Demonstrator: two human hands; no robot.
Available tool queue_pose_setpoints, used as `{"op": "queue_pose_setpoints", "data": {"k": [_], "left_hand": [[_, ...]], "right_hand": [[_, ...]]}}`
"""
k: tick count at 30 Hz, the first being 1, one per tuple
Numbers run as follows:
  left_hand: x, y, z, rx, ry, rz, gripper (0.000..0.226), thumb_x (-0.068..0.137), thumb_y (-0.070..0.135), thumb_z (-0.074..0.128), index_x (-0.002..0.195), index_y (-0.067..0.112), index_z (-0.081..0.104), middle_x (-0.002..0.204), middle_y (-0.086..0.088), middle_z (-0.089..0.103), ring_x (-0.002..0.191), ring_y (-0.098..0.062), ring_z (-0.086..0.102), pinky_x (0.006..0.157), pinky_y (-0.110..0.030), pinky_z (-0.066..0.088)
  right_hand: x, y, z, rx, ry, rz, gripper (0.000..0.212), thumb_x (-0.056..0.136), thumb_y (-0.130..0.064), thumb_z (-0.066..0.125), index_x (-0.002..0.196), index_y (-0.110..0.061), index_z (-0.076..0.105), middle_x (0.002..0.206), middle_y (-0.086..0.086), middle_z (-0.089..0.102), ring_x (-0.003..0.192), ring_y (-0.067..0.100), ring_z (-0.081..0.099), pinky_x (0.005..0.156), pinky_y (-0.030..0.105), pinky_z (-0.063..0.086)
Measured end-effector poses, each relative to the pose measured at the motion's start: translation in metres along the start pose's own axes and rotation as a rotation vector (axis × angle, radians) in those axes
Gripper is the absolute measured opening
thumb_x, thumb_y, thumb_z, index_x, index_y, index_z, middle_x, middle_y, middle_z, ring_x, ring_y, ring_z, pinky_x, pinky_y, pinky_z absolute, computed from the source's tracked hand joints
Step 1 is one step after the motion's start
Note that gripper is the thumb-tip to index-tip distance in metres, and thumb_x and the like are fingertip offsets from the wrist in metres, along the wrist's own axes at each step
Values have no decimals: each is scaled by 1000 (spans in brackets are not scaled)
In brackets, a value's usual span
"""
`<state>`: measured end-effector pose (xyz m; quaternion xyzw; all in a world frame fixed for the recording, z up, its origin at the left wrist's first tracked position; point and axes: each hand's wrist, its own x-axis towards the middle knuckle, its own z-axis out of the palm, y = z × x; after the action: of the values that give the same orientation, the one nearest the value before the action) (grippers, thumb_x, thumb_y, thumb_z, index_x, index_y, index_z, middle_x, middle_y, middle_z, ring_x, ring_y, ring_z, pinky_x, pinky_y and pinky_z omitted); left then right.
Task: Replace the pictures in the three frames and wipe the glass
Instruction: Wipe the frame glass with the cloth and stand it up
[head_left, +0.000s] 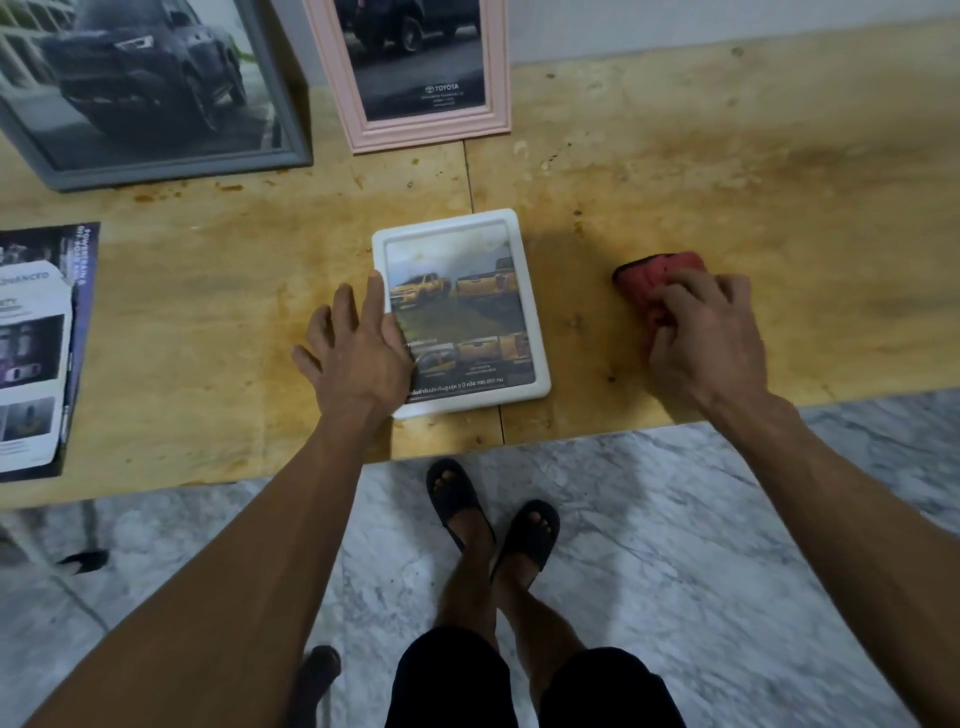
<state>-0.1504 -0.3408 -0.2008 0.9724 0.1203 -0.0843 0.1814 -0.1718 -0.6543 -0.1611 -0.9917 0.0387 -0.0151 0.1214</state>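
Three picture frames are on my wooden table (727, 156): a grey frame (171, 166) at the far left and a pink frame (498, 67) beside it, both holding dark pictures of a truck, and a small white frame (524, 291) lying flat in front of me. The white frame holds a picture of yellow pickup trucks, with smudges showing on its glass. My left hand (358, 353) rests flat on the white frame's left side, fingers straight and spread, some over the glass and some on the table. My right hand (701, 332) is well apart to the right, fingers curled around one red cloth (654, 275) that sits on the table. Two printed sheets lie stacked at the table's left edge, a white brochure (31, 364) on top of a dark brochure (83, 249). The white frame's near edge is close to the table's front edge. Bare stained wood stretches to the right and behind the cloth. Below the table edge I see a marble floor (727, 519) and my two feet in black sandals (488, 509).
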Motion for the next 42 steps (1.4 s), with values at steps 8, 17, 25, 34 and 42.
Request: {"op": "queue_pose_setpoints", "data": {"k": [8,17,25,34,42], "left_hand": [[0,1,0,0,16,9,50,106,40,24,156,39,18,163,-2,17,147,-32,11,112,-66,13],[2,1,-4,-27,9,20,49,105,39,27,154,37,23,161,-1,21,145,-32,13,111,-65,15],[-8,14,-10,-201,151,-154,32,101,36,46,120,20,66,131,-11,47,126,-34,36,105,-52,28],[-5,27,-14,-496,146,-281,30,96,31,51,98,18,77,97,-9,70,100,-35,60,89,-49,49],[-8,41,-31,-855,45,-482,21,94,18,64,114,12,67,99,-7,71,89,-27,70,83,-42,60]], "right_hand": [[-16,-3,7,-59,-188,100,52,86,-25,43,136,-18,51,150,3,39,126,40,36,95,52,45],[8,-45,-10,-45,-121,144,50,81,-36,38,123,-21,59,131,9,52,119,35,43,97,48,39],[17,-108,14,613,-331,411,36,90,-18,51,126,-12,56,110,-3,58,99,17,56,75,28,41],[14,-111,33,750,-312,473,30,85,-9,52,112,-16,66,103,1,67,92,19,63,76,34,57],[5,-109,35,887,-302,528,33,88,-16,53,119,-20,59,107,0,65,92,18,62,79,39,57]]}}
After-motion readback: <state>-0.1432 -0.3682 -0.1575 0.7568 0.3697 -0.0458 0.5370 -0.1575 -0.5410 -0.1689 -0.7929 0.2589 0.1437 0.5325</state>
